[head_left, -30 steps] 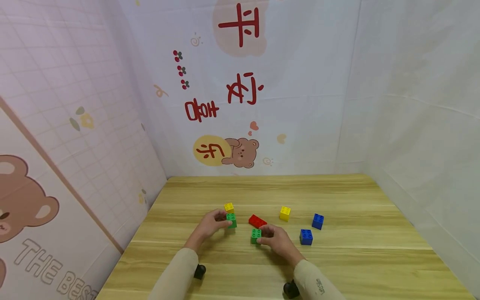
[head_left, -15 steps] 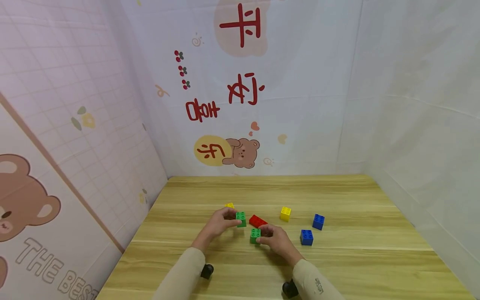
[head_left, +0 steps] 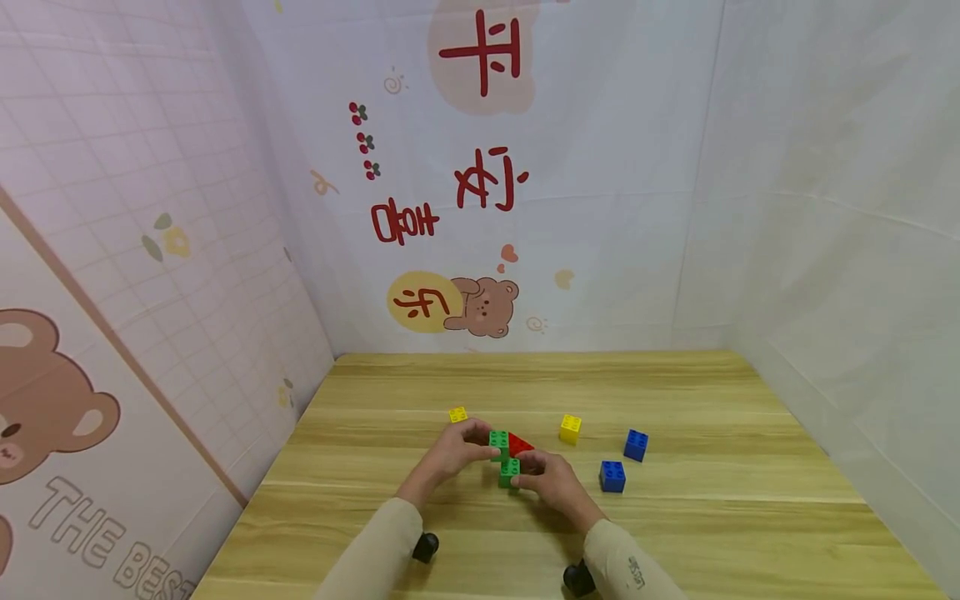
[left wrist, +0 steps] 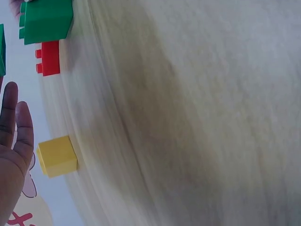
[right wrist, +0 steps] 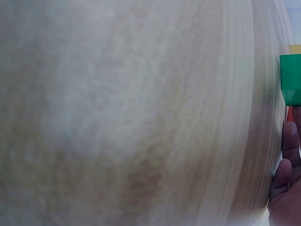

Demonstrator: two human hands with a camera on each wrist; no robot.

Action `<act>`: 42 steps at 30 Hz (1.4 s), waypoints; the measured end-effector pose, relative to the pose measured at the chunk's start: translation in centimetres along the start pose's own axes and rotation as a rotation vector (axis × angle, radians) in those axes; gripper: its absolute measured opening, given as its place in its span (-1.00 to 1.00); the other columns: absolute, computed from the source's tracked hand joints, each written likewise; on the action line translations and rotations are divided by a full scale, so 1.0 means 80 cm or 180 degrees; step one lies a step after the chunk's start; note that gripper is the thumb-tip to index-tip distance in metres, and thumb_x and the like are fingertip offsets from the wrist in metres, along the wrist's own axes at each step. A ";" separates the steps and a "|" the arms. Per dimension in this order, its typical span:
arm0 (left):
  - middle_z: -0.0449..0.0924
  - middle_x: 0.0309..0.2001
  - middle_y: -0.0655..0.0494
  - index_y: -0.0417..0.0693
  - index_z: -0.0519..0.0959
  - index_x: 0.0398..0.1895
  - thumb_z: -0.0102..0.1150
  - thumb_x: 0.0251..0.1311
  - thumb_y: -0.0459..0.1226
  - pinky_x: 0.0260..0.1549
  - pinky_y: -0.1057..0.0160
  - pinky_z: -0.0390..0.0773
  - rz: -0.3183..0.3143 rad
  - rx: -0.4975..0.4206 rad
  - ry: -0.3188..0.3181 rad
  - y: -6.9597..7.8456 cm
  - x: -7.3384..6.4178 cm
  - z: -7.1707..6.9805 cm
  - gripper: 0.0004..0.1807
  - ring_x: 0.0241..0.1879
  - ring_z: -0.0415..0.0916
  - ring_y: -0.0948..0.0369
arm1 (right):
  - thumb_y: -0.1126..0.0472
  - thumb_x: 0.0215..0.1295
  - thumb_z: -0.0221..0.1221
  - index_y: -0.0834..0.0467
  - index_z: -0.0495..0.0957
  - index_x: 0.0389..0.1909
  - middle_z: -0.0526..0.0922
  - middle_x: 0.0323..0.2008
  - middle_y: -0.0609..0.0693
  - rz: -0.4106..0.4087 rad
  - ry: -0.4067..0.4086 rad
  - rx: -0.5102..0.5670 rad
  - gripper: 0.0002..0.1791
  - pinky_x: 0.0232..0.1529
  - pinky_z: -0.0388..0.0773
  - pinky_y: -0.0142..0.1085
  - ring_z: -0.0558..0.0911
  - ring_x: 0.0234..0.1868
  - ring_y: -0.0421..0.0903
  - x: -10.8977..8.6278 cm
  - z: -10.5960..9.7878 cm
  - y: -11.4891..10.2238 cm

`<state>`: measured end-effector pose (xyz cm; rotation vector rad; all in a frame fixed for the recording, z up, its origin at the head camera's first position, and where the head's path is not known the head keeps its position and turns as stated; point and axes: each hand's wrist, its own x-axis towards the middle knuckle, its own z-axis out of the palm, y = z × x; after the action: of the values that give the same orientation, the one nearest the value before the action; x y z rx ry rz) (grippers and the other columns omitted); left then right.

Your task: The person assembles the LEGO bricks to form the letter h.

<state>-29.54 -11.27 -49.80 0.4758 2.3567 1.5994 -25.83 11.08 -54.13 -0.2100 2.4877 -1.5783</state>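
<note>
My left hand (head_left: 459, 450) pinches a green toy brick (head_left: 498, 445) between thumb and fingers, held up off the table. Just in front of it, my right hand (head_left: 557, 483) grips a second green brick (head_left: 508, 474), which sits low at the tabletop with its studs up. The two green bricks overlap in the head view. Behind them lies a red brick (head_left: 519, 444), partly hidden. In the left wrist view the right hand's green brick (left wrist: 49, 21) shows large, and the raised one (left wrist: 2, 49) is cut by the left edge.
A yellow brick (head_left: 458, 414) is beyond my left hand, and another yellow brick (head_left: 570, 428) stands further right. Two blue bricks (head_left: 635, 445) (head_left: 612, 476) are right of my right hand. Printed cloth walls (head_left: 600, 208) border the wooden table (head_left: 712, 533).
My left hand has carried its green brick rightward, from near the left yellow brick to beside the other green brick, now covering part of the red one. The right hand has stayed nearly still.
</note>
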 end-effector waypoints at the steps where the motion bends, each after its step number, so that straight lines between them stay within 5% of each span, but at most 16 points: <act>1: 0.62 -0.08 0.12 -0.03 0.60 0.01 0.41 0.19 -0.13 0.02 0.05 0.52 -0.0005 -0.0011 -0.0007 0.000 0.000 0.001 -0.63 -0.02 0.52 0.12 | 0.11 0.19 0.41 0.21 0.59 0.11 0.66 -0.05 0.03 0.0012 -0.0004 0.0006 -0.51 0.06 0.53 -0.01 0.58 -0.04 -0.01 0.000 0.000 0.000; 20: 0.61 -0.17 0.15 0.02 0.63 -0.10 0.44 0.15 -0.15 -0.05 0.03 0.52 0.0022 0.0101 -0.0065 -0.009 -0.005 0.022 -0.71 -0.09 0.51 0.13 | 0.14 0.19 0.41 0.21 0.62 0.05 0.68 -0.05 0.02 -0.0046 0.0023 0.0061 -0.57 0.06 0.54 -0.03 0.61 -0.05 -0.02 0.000 0.004 0.003; 42: 0.63 -0.10 0.16 0.00 0.64 0.01 0.39 0.21 -0.12 -0.03 0.01 0.55 0.0055 0.0020 0.0018 -0.016 -0.008 0.025 -0.66 -0.04 0.54 0.07 | 0.19 0.21 0.39 0.27 0.62 0.07 0.68 -0.01 0.12 -0.0253 0.0018 0.0044 -0.57 0.05 0.54 0.02 0.62 0.00 0.06 -0.001 0.004 0.002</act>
<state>-28.34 -10.25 -51.73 0.4948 2.3687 1.6033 -25.67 10.88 -54.40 -0.3064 2.5010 -1.6280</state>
